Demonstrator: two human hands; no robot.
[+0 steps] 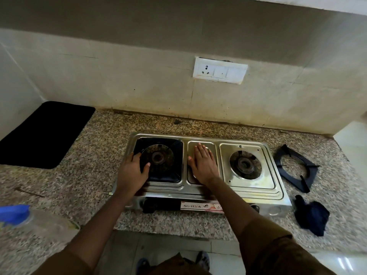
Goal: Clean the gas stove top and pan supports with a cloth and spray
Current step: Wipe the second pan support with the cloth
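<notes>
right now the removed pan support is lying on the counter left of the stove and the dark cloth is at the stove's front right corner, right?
Not quite. In the head view the removed pan support lies on the counter to the right of the stove, not the left. The dark cloth is indeed by its front right corner.

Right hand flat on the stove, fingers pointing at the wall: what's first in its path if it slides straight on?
Probably the stove's raised back rim, just past the right hand; beyond that, bare counter, then wall.
</notes>
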